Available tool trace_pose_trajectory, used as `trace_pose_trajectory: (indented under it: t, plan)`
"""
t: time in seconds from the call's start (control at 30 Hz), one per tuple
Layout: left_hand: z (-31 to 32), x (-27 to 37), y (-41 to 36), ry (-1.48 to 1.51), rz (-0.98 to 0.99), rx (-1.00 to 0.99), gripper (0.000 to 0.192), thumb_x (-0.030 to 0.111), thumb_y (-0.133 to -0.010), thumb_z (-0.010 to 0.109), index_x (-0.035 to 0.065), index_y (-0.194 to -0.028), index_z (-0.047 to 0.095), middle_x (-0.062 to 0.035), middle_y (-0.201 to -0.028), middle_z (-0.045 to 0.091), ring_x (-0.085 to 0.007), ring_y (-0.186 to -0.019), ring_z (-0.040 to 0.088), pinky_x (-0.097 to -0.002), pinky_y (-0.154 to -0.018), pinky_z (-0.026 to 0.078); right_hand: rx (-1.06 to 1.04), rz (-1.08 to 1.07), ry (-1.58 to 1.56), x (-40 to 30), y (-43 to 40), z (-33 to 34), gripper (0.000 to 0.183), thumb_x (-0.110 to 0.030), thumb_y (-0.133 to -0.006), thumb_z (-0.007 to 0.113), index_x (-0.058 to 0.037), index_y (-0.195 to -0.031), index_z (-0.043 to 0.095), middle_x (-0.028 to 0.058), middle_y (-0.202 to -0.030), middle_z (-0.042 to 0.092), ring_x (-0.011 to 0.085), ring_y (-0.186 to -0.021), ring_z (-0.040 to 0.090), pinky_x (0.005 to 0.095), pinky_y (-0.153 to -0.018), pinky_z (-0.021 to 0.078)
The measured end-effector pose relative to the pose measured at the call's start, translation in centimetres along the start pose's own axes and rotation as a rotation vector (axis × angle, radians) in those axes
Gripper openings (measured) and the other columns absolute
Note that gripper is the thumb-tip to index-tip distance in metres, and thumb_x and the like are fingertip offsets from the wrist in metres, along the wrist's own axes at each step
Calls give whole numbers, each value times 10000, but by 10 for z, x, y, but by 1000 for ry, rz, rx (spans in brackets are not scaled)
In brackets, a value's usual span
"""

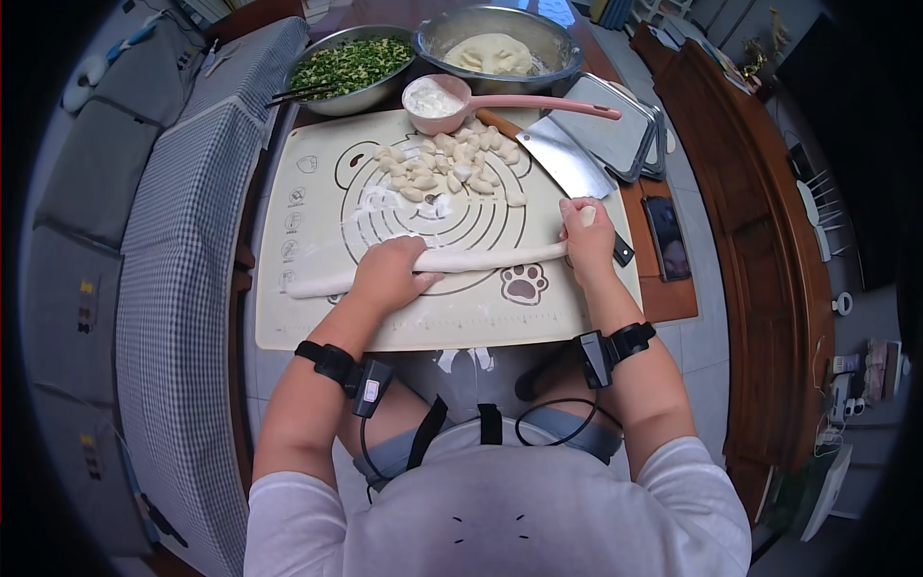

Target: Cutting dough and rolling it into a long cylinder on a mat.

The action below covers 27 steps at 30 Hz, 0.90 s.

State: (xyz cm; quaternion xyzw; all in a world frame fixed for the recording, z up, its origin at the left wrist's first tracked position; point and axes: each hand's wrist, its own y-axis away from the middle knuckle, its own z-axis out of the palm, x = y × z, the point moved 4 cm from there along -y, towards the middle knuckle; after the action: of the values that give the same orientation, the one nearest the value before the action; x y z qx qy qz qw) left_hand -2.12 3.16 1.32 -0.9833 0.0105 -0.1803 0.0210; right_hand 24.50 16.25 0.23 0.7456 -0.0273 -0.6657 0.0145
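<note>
A long roll of dough (490, 257) lies across the cream kneading mat (447, 335), which bears a printed bear and circles. My left hand (389, 272) is wrapped over the roll left of its middle, thumb on the near side. At the roll's right end, my right hand (590, 234) grips the tip, and a small bit of dough (588, 216) shows at its fingers. Many small dough pieces (461, 155) are heaped at the mat's far side, with loose flour around them. Just beyond my right hand lies a cleaver (566, 155). A black handle (623, 250) sticks out beside that hand.
Behind the mat stand a steel bowl of chopped greens (353, 68) with dark chopsticks and a steel bowl with a dough lump (490, 54). A pink ladle of flour (435, 101) rests before them. Metal trays (613, 122) are stacked at right, above a phone (666, 238).
</note>
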Motion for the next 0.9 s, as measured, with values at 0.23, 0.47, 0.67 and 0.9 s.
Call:
trace_pose_trajectory:
  t: [0.23,0.47,0.67,0.9]
  plan:
    - [4,0,-2,121,31,-33,419,341,-761,776,46,-1009,613,-161,-922,658,-363,-910,630,-451,-798,497,-137,-817,959,-22,33,23,436,-355,-755,767,-94,-1089,661,76,-1131,633,293,-1122,522,423,-965,372]
    - [-3,15,-5,171,-33,-91,392,194,-807,710,58,-1115,508,-192,-914,663,-378,-876,645,-466,-766,506,-645,-716,941,-7,63,108,468,-243,-724,764,-68,-1130,611,104,-1199,574,297,-1191,492,432,-988,405]
    - [5,35,-17,36,-178,-130,355,139,-790,666,35,-1083,495,-206,-900,681,-379,-859,667,-464,-754,527,-675,-688,897,-23,68,120,153,-112,-824,575,-61,-968,568,125,-984,653,291,-946,645,408,-777,524]
    - [6,35,-19,-7,-111,-159,234,144,-790,616,44,-994,560,-190,-893,677,-377,-842,656,-485,-735,519,-660,-600,1110,-18,63,118,122,-126,-859,537,-49,-952,550,154,-886,673,326,-861,671,410,-716,536]
